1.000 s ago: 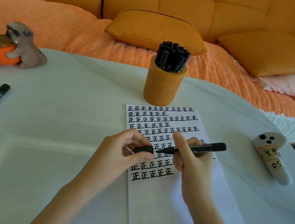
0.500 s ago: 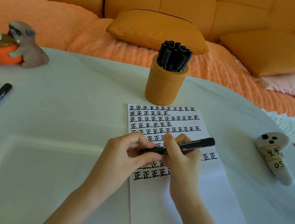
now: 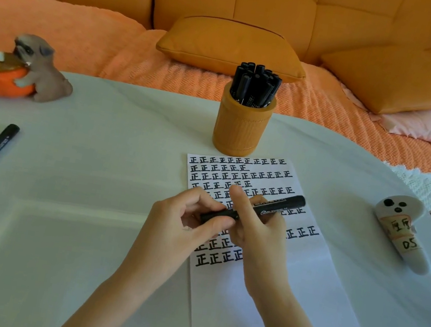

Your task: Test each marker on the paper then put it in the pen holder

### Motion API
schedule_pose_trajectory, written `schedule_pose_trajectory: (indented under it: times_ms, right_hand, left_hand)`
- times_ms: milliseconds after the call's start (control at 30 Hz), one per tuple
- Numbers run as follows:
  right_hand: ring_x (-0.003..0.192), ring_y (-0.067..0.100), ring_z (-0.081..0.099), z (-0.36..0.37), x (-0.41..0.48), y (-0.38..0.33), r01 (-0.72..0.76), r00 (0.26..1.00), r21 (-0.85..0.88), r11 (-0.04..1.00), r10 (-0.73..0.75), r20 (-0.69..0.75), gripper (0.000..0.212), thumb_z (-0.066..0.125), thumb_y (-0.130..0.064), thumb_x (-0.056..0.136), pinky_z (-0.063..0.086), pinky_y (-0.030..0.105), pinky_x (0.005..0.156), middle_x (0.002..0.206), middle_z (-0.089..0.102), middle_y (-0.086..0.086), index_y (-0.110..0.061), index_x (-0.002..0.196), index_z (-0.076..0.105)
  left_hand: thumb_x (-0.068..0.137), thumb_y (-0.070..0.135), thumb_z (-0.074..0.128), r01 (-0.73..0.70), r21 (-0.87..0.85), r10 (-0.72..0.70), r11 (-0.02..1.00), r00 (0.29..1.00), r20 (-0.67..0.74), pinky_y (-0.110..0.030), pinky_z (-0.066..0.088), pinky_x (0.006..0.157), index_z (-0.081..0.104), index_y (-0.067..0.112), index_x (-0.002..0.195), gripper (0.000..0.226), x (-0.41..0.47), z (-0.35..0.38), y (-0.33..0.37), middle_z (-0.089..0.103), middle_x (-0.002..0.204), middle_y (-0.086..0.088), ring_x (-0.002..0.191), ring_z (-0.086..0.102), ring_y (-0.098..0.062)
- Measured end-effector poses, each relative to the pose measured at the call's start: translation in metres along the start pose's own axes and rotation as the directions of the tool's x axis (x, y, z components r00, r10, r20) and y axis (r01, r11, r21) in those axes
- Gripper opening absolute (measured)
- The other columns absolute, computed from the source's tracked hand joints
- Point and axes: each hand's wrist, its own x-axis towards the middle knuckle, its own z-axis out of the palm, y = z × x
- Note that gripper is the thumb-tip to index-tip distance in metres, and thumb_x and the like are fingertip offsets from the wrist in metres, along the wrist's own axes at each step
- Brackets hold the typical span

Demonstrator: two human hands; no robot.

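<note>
Over the paper (image 3: 314,296), on the near side of the pen holder (image 3: 240,130), the left hand (image 3: 182,229) pinches the marker (image 3: 276,206) by its cap end; the right hand (image 3: 261,237) curls its fingers round the barrel. The barrel points right of the pen holder, with the right hand nearer it.

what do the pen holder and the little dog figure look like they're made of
Pen holder: probably orange leather or an imitation, matte, with what look like stitch lines near its base. Dog figure: likely resin or ceramic, painted matte grey, with smooth moulded shapes.
</note>
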Motion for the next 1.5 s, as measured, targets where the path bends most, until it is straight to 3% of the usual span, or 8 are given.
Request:
schedule_pose_trajectory:
  times_ms: [133,267,400,567,967,1167,1333,1500]
  right_hand:
    - [0.040,0.014,0.026,-0.003,-0.004,-0.004,-0.069,0.998,-0.105,0.992,0.070,0.007,0.056,0.058,-0.062,0.069,0.022,0.022,0.043,0.043,0.030,0.003,-0.011,0.048,0.047]
    - [0.046,0.010,0.029,-0.015,-0.006,-0.007,0.152,0.980,-0.318,0.936,-0.185,-0.078,0.058,0.062,-0.056,0.071,0.026,0.018,0.047,0.045,0.038,-0.003,-0.002,0.054,0.050]
    - [0.065,0.000,0.047,-0.020,0.003,-0.003,0.581,0.784,-0.556,0.594,-0.592,0.186,0.018,0.074,-0.029,0.079,0.037,0.008,0.062,0.080,0.056,-0.010,-0.014,0.087,0.067]
    - [0.074,-0.003,0.045,-0.015,0.013,0.003,0.737,0.641,-0.588,0.334,-0.621,0.451,0.025,0.061,-0.030,0.087,0.049,0.022,0.061,0.092,0.062,-0.004,-0.010,0.100,0.070]
    - [0.066,0.011,0.054,0.010,0.071,-0.045,0.732,0.615,-0.520,0.439,-0.754,0.229,0.054,0.055,-0.005,0.093,0.043,0.014,0.059,0.091,0.052,-0.013,-0.026,0.137,0.033]
    - [0.074,0.011,0.053,0.021,0.112,-0.065,0.740,0.577,-0.468,0.484,-0.813,0.072,0.044,0.052,-0.003,0.094,0.042,0.013,0.068,0.100,0.057,0.010,-0.008,0.136,0.037]
    - [0.080,0.020,0.057,0.027,0.131,-0.074,0.763,0.513,-0.459,0.455,-0.859,0.001,0.046,0.053,-0.004,0.094,0.043,0.015,0.067,0.104,0.058,0.016,-0.025,0.129,0.033]
    - [0.080,0.015,0.055,0.031,0.137,-0.072,0.735,0.539,-0.500,0.458,-0.842,0.022,0.044,0.053,-0.005,0.094,0.042,0.014,0.069,0.102,0.060,0.010,-0.017,0.134,0.039]
  left_hand:
    - [0.076,0.020,0.073,-0.047,0.053,0.050,0.997,0.997,-0.054,-0.016,0.050,0.065,0.069,0.021,0.084,0.009,0.003,-0.007,0.002,0.071,0.078,0.010,0.069,0.065,-0.004]
    - [0.073,0.033,0.069,-0.063,0.039,0.068,0.997,0.987,-0.148,-0.016,0.047,0.062,0.069,0.022,0.083,0.015,0.004,-0.015,0.004,0.070,0.075,0.006,0.068,0.062,-0.008]
    - [0.073,0.034,0.068,-0.064,0.036,0.070,0.997,0.980,-0.185,-0.016,0.047,0.063,0.069,0.023,0.081,0.014,0.006,-0.016,0.004,0.071,0.074,0.005,0.070,0.065,-0.010]
    - [0.068,0.042,0.067,-0.074,0.023,0.077,0.997,0.982,-0.173,-0.018,0.048,0.063,0.069,0.023,0.079,0.022,0.006,-0.011,0.005,0.070,0.073,0.007,0.069,0.065,-0.009]
    - [0.078,0.042,0.057,-0.027,0.014,0.029,1.000,0.987,-0.160,-0.015,0.048,0.063,0.068,0.018,0.084,0.027,0.014,-0.023,0.000,0.069,0.073,0.006,0.063,0.059,-0.004]
    - [0.078,0.046,0.054,0.022,0.062,-0.012,0.998,0.986,-0.165,-0.023,0.050,0.068,0.067,0.023,0.083,0.026,0.015,-0.023,-0.003,0.069,0.074,0.009,0.066,0.061,-0.004]
    - [0.079,0.045,0.054,0.035,0.067,-0.023,0.997,0.987,-0.160,-0.023,0.049,0.069,0.067,0.025,0.083,0.025,0.015,-0.024,-0.003,0.068,0.075,0.010,0.067,0.060,-0.004]
    - [0.077,0.047,0.053,0.030,0.063,-0.019,0.998,0.986,-0.167,-0.024,0.049,0.069,0.067,0.024,0.083,0.028,0.016,-0.025,-0.003,0.068,0.074,0.011,0.066,0.059,-0.004]
